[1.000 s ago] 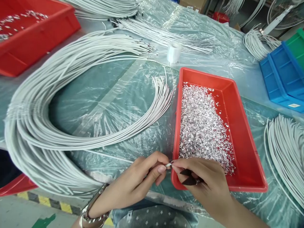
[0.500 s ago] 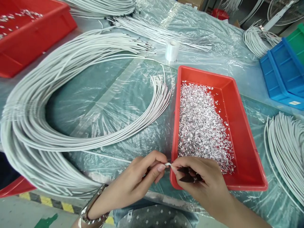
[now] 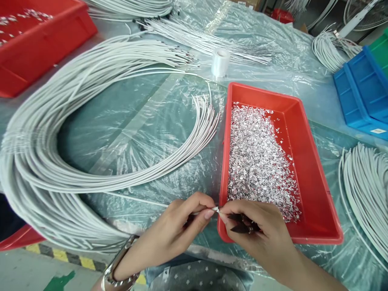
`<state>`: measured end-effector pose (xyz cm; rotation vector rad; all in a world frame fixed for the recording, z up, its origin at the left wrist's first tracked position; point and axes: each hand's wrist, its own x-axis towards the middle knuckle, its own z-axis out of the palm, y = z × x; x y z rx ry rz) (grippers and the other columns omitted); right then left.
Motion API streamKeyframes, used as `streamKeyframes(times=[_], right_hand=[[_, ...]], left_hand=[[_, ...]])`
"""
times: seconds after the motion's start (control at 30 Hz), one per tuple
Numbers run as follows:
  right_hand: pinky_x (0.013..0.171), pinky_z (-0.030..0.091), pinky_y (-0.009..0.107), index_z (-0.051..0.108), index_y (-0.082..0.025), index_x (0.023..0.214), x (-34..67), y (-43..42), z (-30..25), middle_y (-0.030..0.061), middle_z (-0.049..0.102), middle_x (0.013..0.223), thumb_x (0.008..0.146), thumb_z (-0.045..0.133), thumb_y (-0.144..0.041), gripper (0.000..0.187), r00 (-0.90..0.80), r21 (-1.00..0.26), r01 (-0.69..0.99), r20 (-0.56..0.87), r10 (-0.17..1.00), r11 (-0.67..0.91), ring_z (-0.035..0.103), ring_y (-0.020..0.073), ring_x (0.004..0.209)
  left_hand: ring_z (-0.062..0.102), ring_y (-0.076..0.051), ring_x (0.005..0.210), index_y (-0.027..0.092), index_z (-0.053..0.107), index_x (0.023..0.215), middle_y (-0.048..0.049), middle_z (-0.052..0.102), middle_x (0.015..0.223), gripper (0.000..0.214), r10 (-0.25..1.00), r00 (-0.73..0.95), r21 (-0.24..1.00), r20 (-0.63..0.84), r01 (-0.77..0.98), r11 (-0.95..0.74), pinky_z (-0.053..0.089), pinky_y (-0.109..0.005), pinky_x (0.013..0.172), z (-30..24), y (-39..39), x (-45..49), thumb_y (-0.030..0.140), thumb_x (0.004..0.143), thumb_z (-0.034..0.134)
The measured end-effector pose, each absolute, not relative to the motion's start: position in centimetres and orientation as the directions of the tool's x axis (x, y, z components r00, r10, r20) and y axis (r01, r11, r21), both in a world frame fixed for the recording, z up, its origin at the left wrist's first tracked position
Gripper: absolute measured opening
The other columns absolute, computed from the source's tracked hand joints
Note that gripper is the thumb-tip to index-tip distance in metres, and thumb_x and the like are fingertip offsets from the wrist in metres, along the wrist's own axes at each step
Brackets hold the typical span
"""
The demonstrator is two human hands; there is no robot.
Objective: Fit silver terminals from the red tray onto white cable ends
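Observation:
My left hand [image 3: 184, 222] pinches a single white cable [image 3: 142, 199] close to its end, between thumb and forefinger. The cable trails left toward a big coiled bundle of white cables [image 3: 33, 149]. Thumb and forefinger of my right hand [image 3: 260, 234] close on the very tip of that cable, so the two hands almost touch. Tucked in the right palm is a small dark-bladed cutting tool [image 3: 242, 224], its handles hidden by the fingers. Both hands are at the near left corner of a red tray [image 3: 315, 194] holding silvery foil scraps [image 3: 257, 161].
Plastic film covers the table. Behind the tray stands a roll of clear tape [image 3: 220, 62], near thinner white wires [image 3: 206, 40]. Another red bin [image 3: 45, 44] is at the far left. Blue bins [image 3: 360, 89] and another cable bundle [image 3: 366, 194] are on the right.
The left fingers have shifted slightly along the cable end, and the thumb lies a little farther right. The right hand keeps its pinch and the tool. The view has moved marginally.

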<state>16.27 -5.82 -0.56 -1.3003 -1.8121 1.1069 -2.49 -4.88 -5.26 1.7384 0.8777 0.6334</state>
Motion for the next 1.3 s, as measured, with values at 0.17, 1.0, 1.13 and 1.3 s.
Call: streamKeyframes(times=[0.17, 1.0, 1.13, 1.3], right_hand=[[0.048, 0.043, 0.014, 0.06, -0.02, 0.073, 16.3, -5.9, -0.5, -0.0052, 0.06, 0.058, 0.082, 0.054, -0.012, 0.014, -0.31, -0.899, 0.409, 0.027, 0.95, 0.159, 0.054, 0.0063, 0.049], [0.04, 0.032, 0.022, 0.059, -0.022, 0.073, 19.7, -5.0, -0.5, -0.0055, 0.043, 0.053, 0.086, 0.059, -0.023, 0.013, 0.129, -0.708, 0.704, 0.217, 0.968, 0.065, 0.035, 0.0093, 0.043], [0.044, 0.031, 0.022, 0.046, -0.021, 0.062, 19.4, -4.9, -0.9, -0.0059, 0.037, 0.055, 0.083, 0.064, -0.026, 0.028, 0.109, -0.69, 0.719, 0.229, 0.967, 0.082, 0.032, 0.0093, 0.048], [0.046, 0.034, 0.02, 0.051, -0.022, 0.074, 19.1, -5.0, -1.1, -0.0062, 0.045, 0.058, 0.085, 0.061, -0.024, 0.015, 0.05, -0.727, 0.676, 0.203, 0.978, 0.116, 0.037, 0.0094, 0.05]], left_hand=[[0.047, -0.009, 0.052, 0.023, 0.045, 0.101, 0.0064, 0.051, 0.063, 0.009, 0.806, 0.591, 0.938, 0.01, 0.274, -0.212, 0.033, -0.02, 0.05, -5.2, -4.9, -2.5, 0.017, 0.096, 0.041], [0.032, -0.008, 0.05, 0.017, 0.048, 0.089, 0.0051, 0.041, 0.059, 0.024, 0.831, 0.55, 0.986, -0.083, -0.074, 0.148, 0.025, -0.021, 0.046, -5.1, -4.9, -2.7, 0.032, 0.101, 0.033], [0.025, -0.008, 0.049, 0.017, 0.049, 0.086, 0.006, 0.035, 0.058, 0.027, 0.821, 0.55, 0.947, -0.152, -0.158, 0.281, 0.02, -0.02, 0.045, -5.1, -4.7, -2.8, 0.034, 0.1, 0.035], [0.021, -0.008, 0.047, 0.017, 0.046, 0.081, 0.0066, 0.03, 0.056, 0.029, 0.807, 0.56, 0.931, -0.186, -0.163, 0.328, 0.018, -0.019, 0.043, -5.1, -4.5, -2.7, 0.04, 0.098, 0.037]])
